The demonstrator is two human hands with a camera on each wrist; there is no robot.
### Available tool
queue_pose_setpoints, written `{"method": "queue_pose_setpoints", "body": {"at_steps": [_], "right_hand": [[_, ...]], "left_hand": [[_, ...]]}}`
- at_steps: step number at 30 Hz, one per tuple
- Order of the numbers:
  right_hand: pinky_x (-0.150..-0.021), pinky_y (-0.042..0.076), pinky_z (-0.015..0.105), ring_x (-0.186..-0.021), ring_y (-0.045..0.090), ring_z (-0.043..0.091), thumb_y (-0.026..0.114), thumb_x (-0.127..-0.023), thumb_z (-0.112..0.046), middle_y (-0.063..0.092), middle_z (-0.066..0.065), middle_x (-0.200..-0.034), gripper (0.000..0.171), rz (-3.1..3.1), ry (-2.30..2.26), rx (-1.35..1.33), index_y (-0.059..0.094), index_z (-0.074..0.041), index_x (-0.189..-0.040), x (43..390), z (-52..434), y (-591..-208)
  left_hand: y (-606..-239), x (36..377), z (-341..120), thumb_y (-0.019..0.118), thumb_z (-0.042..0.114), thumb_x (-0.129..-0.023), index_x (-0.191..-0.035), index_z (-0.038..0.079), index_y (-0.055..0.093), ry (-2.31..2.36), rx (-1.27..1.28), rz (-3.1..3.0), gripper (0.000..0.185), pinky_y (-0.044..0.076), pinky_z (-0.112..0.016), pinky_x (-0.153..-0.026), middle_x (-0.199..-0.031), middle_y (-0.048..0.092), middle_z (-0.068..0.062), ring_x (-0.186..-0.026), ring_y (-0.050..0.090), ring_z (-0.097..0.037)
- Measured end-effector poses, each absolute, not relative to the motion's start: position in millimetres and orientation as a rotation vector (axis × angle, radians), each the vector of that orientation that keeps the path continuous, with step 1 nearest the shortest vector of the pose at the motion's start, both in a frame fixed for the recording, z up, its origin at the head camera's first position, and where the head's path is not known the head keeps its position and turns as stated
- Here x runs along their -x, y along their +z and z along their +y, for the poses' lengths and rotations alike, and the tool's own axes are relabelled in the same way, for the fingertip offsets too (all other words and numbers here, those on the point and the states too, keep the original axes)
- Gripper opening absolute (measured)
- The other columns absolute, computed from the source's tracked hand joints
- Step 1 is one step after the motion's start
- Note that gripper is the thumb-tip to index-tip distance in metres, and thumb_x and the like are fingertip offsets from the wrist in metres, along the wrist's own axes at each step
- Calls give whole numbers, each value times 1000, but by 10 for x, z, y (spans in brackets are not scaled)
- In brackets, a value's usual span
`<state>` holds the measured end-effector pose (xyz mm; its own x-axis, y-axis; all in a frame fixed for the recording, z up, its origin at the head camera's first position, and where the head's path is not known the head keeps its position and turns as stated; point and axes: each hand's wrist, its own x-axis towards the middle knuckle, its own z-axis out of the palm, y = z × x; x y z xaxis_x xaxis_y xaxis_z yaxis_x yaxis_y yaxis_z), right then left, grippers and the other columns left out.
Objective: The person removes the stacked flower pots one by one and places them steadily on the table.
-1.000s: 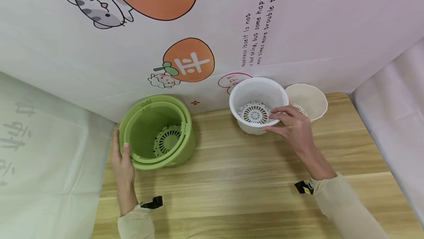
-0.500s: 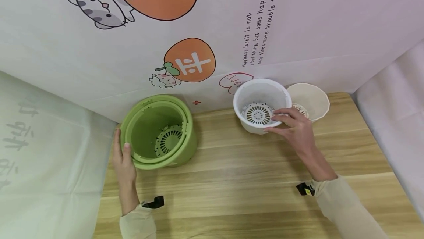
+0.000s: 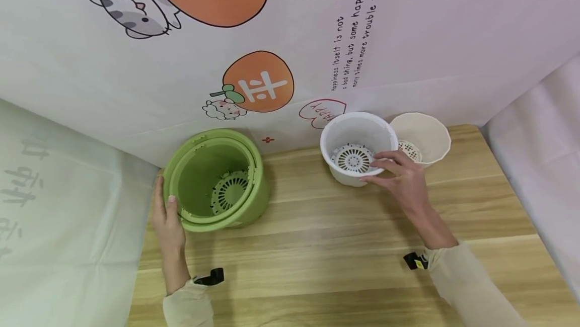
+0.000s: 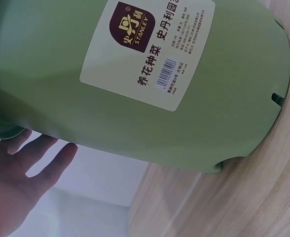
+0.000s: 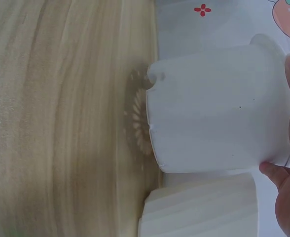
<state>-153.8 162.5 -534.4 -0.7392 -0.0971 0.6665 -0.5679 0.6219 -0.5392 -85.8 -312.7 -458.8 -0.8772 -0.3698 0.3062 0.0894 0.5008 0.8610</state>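
Observation:
In the head view my right hand (image 3: 401, 181) pinches the near right rim of a white flowerpot (image 3: 342, 131) with a slotted bottom. Seen from the right wrist, that pot's base (image 5: 155, 128) seems a little off the wood, with a slotted light pattern beside it. At the left, a smaller green flowerpot sits inside a larger green flowerpot (image 3: 258, 196). My left hand (image 3: 169, 221) rests against the larger one's rim, fingers mostly straight and thumb at the edge. From the left wrist, a label (image 4: 150, 54) shows on its side.
A cream pot (image 3: 432, 138) with a perforated bottom stands right beside the white one, against the back. Printed white cloth (image 3: 290, 30) hangs behind the wooden tabletop (image 3: 326, 256), and plain cloth (image 3: 539, 126) borders the right side.
The white flowerpot in my right hand has shifted slightly right and nearer to me. My left hand and the green pots have stayed nearly in place.

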Motion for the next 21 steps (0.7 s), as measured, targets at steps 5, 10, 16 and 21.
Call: {"method": "queue_pose_setpoints", "body": {"at_steps": [5, 10, 16, 21], "right_hand": [[-104, 43, 18, -94, 66, 31, 74, -72, -51, 73, 15, -98, 53, -2266, 1023, -510, 78, 0, -83, 1519, 1622, -5370], [-104, 44, 21, -95, 66, 31, 75, -72, -50, 73, 15, -98, 52, -2273, 1021, -496, 77, 1, -82, 1520, 1614, -5392], [-106, 42, 22, -96, 66, 30, 70, -74, -56, 72, 15, -99, 58, -2287, 1012, -502, 78, 1, -83, 1532, 1603, -5440], [-107, 41, 22, -96, 66, 30, 72, -74, -55, 72, 14, -99, 58, -2299, 1000, -505, 78, 1, -85, 1535, 1614, -5470]], "left_hand": [[-4594, 853, -3133, 38, 9, -105, -153, -1, 31, -1349, -226, -2296, 49, 15, -29, -121, -160, 29, -13, -149, 21, -31], [-4597, 855, -3132, 38, 9, -105, -153, 0, 31, -1360, -230, -2295, 50, 15, -30, -121, -160, 28, -12, -149, 21, -30], [-4583, 847, -3128, 38, 11, -105, -154, 3, 31, -1361, -259, -2311, 50, 14, -31, -121, -161, 28, -11, -149, 21, -29], [-4578, 852, -3128, 38, 11, -106, -154, 4, 31, -1360, -263, -2312, 50, 14, -31, -121, -161, 28, -10, -149, 21, -28]]}}
